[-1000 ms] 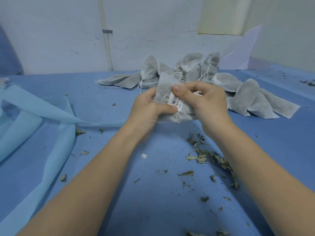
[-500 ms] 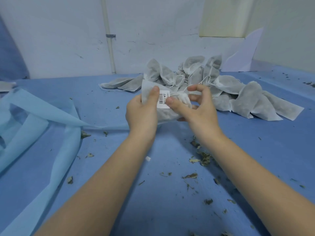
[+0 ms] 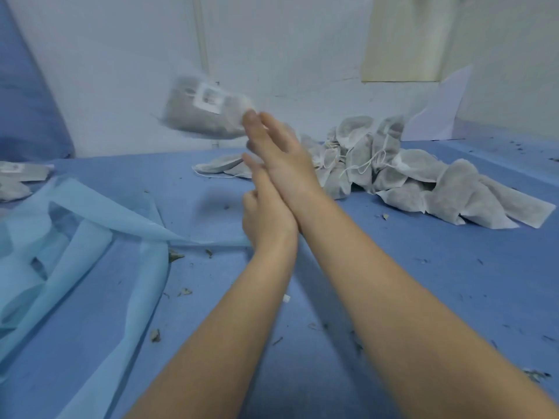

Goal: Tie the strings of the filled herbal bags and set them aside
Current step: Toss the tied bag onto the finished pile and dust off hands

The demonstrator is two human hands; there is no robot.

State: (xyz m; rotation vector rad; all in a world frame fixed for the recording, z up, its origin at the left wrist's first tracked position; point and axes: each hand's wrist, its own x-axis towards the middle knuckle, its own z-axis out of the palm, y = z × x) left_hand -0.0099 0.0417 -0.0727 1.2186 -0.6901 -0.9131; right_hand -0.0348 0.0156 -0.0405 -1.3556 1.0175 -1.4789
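Blue table (image 3: 423, 282) | filled herbal bag (image 3: 202, 116) blurred, airborne at my right hand's (image 3: 284, 158) straight fingertips | my left hand (image 3: 266, 219) loosely curled, holding nothing | unfilled-looking bags (image 3: 423, 179) heaped right

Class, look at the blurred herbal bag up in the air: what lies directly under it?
Under the herbal bag lies bare blue table cover with a soft shadow. The right hand covers the bag's right end.

Pale blue fabric (image 3: 90, 225) lies crumpled left; dried leaf scraps (image 3: 184, 292) dot the table (image 3: 453, 282).
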